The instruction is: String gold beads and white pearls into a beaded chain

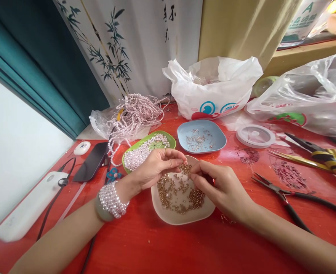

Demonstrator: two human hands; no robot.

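My left hand (164,164) is closed in a pinch above a cream dish (179,218), with a tiny pinkish bead or piece showing at its fingertips. To its right my right hand (218,186) pinches with thumb and forefinger, low over the same dish; what sits between those fingers is too small to make out. Small gold beads (196,198) lie scattered in the dish. Behind my left hand is a green dish (172,141) of pale pink pearl beads (136,156). A blue dish (182,133) holds thin metal pins (197,141).
Strands of pink pearls (141,112) heap at the back left, near white plastic bags (213,91). Black-handled pliers (285,194), gold tweezers (302,160) and a clear round spool (255,136) lie right. A phone (90,161) and white power bank (31,205) lie left.
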